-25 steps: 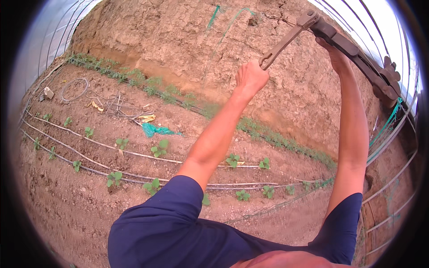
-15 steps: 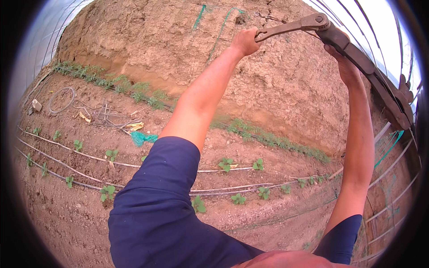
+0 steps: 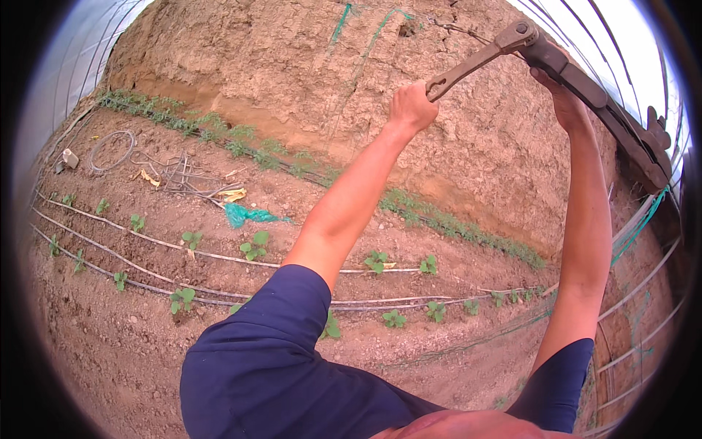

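Up at the top, my left hand is wrapped round the end of a brown metal lever handle. That handle tilts up to the right and joins, at a round bolted pivot, a long dark metal body of the same hinged lever tool. From below, my right hand supports the body just past the pivot; its fingers are partly hidden behind the metal. Close to the pivot a chain or twisted wire runs along the earth wall. The body's far end reaches down right, beside a green cord.
A rough earth wall rises ahead, with leafy plants along its foot. Thin hoses and young seedlings cross the soil. Coiled tubing and a teal net scrap lie left. Curved poles and sheeting edge the right.
My left hand has pulled the lever handle downward, so it slopes more steeply from the pivot. The right hand stays at nearly the same spot on the body. My view has shifted slightly.
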The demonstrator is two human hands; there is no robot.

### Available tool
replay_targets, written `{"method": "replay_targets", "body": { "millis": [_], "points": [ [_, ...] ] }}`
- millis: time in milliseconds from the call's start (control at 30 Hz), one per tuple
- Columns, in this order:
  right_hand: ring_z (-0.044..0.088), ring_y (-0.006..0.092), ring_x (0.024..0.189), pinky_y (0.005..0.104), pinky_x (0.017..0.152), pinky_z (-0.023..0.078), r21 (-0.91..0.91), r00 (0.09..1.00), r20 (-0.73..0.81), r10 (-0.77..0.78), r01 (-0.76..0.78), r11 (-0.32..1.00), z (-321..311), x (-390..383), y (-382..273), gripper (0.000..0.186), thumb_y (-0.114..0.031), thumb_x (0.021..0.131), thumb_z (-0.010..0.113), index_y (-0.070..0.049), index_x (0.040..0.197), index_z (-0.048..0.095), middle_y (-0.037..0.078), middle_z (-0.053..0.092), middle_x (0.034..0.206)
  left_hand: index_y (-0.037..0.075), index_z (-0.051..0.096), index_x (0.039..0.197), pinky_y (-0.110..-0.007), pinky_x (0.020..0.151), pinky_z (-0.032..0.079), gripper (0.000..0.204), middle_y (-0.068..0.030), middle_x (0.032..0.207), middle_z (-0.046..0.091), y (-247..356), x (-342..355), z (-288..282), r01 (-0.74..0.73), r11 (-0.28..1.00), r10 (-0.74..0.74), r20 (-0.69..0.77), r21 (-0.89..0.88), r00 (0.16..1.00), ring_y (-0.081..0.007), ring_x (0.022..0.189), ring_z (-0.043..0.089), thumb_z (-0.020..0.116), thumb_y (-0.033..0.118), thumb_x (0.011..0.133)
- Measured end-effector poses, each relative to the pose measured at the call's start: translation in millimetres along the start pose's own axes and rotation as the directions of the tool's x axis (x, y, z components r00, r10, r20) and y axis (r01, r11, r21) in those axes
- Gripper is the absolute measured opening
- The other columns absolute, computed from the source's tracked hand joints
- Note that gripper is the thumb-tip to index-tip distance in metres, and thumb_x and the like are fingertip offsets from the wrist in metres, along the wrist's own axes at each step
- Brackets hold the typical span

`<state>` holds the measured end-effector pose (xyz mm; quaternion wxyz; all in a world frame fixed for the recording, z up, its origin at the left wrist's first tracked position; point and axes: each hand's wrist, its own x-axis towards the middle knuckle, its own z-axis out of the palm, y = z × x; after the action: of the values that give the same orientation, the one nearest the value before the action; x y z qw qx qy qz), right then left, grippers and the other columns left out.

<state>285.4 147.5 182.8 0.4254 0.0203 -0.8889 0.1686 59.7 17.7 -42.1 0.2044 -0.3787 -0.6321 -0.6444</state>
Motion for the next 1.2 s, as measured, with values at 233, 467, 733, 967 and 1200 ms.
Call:
{"method": "replay_targets", "body": {
  "millis": [233, 467, 733, 967, 1200],
  "points": [
    [0.042, 0.0244, 0.139, 0.0409, 0.122, 0.022, 0.169, 1.0, 0.012, 0.003, -0.005, 0.986, 14.9, 4.6, -13.2, 0.083, -0.045, 0.074, 0.091, -0.007, 0.139, 0.059, 0.01, 0.057, 0.142, 0.0, 0.071, 0.101, -0.051, 0.091, 0.052, 0.03, -0.0286, 0.1, 0.072, 82.8, -91.4, -46.7, 0.287, 0.958, -0.286, 0.044, -0.012, 0.957, -0.0441, 0.101, 0.069, 0.062, 0.024, 0.086],
    [0.047, 0.0259, 0.134, 0.0407, 0.12, 0.026, 0.031, 0.994, -0.084, -0.07, 0.073, 0.997, 8.4, 12.4, -22.2, 0.085, -0.045, 0.072, 0.092, -0.004, 0.139, 0.059, 0.011, 0.06, 0.138, -0.003, 0.069, 0.102, -0.052, 0.087, 0.053, 0.033, -0.0312, 0.096, 0.07, 76.3, -66.3, -54.0, 0.175, 0.982, -0.172, 0.053, -0.065, 0.984, -0.0479, 0.098, 0.068, 0.061, 0.024, 0.086],
    [0.05, 0.0248, 0.13, 0.0391, 0.118, 0.03, -0.091, 0.99, -0.138, 0.017, -0.03, 0.995, -8.7, 4.1, -7.4, 0.08, -0.042, 0.075, 0.091, -0.002, 0.137, 0.059, 0.011, 0.061, 0.135, 0.001, 0.067, 0.097, -0.052, 0.084, 0.054, 0.031, -0.0257, 0.093, 0.072, 0.0, 45.8, 11.5, -0.144, 0.989, 0.144, -0.007, 0.009, 0.989, -0.0441, 0.095, 0.069, 0.07, 0.029, 0.084],
    [0.051, 0.0221, 0.129, 0.0375, 0.118, 0.03, -0.061, 0.994, -0.107, 0.033, -0.039, 0.997, -8.7, 8.5, -10.0, 0.076, -0.037, 0.077, 0.091, -0.004, 0.137, 0.059, 0.009, 0.063, 0.133, 0.009, 0.064, 0.092, -0.049, 0.075, 0.055, 0.023, -0.019, 0.084, 0.071, -28.4, 193.0, 5.8, -0.549, 0.819, 0.571, -0.133, 0.167, 0.81, -0.0409, 0.084, 0.07, 0.071, 0.029, 0.084],
    [0.053, 0.0218, 0.128, 0.0386, 0.117, 0.032, -0.008, 0.998, -0.048, 0.046, -0.046, 0.999, -11.5, 6.2, -13.7, 0.075, -0.036, 0.078, 0.091, -0.005, 0.138, 0.059, 0.006, 0.063, 0.132, 0.005, 0.067, 0.091, -0.052, 0.083, 0.054, 0.025, -0.0238, 0.09, 0.072, -10.4, 48.6, 15.6, -0.162, 0.987, 0.163, -0.033, 0.015, 0.986, -0.0433, 0.09, 0.069, 0.07, 0.028, 0.082]
  ]
}}
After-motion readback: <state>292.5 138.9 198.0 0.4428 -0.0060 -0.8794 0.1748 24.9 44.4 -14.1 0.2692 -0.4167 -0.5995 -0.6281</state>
